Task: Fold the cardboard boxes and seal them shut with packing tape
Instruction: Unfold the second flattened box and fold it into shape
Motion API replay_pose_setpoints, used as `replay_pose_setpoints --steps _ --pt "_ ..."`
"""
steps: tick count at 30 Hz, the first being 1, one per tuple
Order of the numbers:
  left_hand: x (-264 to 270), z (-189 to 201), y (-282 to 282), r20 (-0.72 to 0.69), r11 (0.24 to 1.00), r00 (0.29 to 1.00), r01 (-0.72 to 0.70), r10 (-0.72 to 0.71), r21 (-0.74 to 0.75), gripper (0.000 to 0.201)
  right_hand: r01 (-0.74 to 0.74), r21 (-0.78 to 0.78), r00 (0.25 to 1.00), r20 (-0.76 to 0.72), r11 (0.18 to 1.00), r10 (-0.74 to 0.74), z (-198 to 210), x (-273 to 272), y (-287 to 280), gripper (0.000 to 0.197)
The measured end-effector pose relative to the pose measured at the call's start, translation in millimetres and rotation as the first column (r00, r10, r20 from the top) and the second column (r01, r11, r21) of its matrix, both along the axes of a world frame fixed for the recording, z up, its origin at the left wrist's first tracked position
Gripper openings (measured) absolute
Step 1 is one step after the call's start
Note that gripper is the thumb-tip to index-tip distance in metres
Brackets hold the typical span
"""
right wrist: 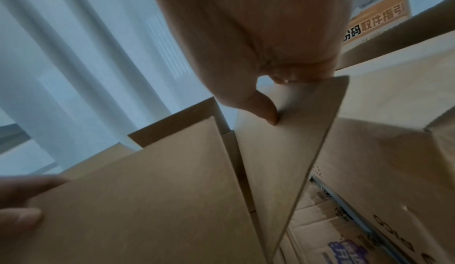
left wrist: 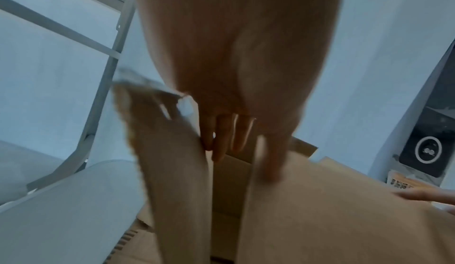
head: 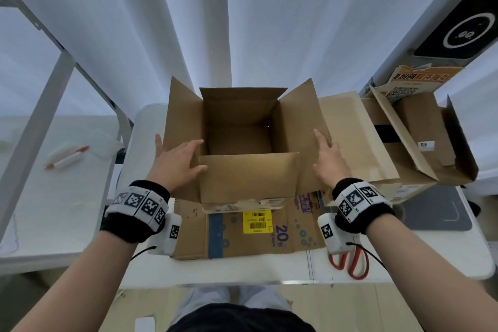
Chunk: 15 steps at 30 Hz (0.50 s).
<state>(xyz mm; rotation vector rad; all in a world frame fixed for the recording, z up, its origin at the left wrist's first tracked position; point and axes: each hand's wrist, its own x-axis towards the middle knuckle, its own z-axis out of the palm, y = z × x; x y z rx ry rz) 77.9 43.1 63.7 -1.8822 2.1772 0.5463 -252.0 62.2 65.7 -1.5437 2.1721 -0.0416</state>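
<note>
An open brown cardboard box [head: 250, 178] stands upright in the middle of the white table [head: 242, 269], all its top flaps raised. My left hand [head: 183, 153] lies with straight fingers on the inner face of the left flap [left wrist: 172, 161], its thumb against the near flap [left wrist: 320, 209]. My right hand [head: 327, 148] grips the right flap [right wrist: 283, 161]. Its thumb [right wrist: 265, 112] presses the flap's inner face and the fingers curl behind the edge. The box's inside looks empty.
A flattened printed carton with a yellow label [head: 257, 219] lies under the box. Red scissors [head: 350, 261] rest at the near right. Other opened boxes [head: 420, 137] and a cardboard sheet [head: 355, 137] crowd the right. A marker [head: 67, 156] lies on the left table.
</note>
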Motion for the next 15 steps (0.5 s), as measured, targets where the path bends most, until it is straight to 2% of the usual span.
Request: replay_pose_setpoints --steps 2,4,6,9,11,13,15 --pt "-11.9 -3.8 -0.6 0.08 1.0 0.997 -0.019 0.021 -0.018 0.061 -0.04 -0.008 0.996 -0.076 0.999 0.04 -5.4 4.6 3.5 0.084" --pt "-22.1 -6.9 -1.5 0.13 0.998 0.991 -0.026 0.034 -0.063 0.063 -0.105 -0.033 0.976 -0.193 0.994 0.097 -11.4 10.8 7.0 0.083" --pt "-29.0 -12.2 -1.5 0.177 0.993 0.984 -0.005 0.026 -0.117 0.067 -0.219 -0.078 0.922 -0.344 0.973 0.18 -17.6 16.9 11.7 0.087" --pt "-31.9 -19.0 1.6 0.242 0.982 0.97 0.021 0.026 -0.187 0.067 -0.427 -0.142 0.803 -0.514 0.893 0.302 -27.0 25.7 17.5 0.092" --pt "-32.2 -23.0 4.4 0.271 0.977 0.962 0.028 0.031 -0.211 0.066 -0.544 -0.12 0.756 -0.499 0.83 0.423 -33.2 32.3 22.0 0.083" --pt "-31.1 -26.6 5.0 0.282 0.973 0.959 0.03 0.036 -0.227 0.064 -0.61 -0.022 0.744 -0.36 0.792 0.562 -38.5 38.6 27.1 0.078" --pt "-28.7 -27.3 3.6 0.259 0.972 0.965 0.021 0.041 -0.233 0.063 -0.625 0.079 0.752 -0.204 0.776 0.627 -42.9 43.4 31.0 0.079"
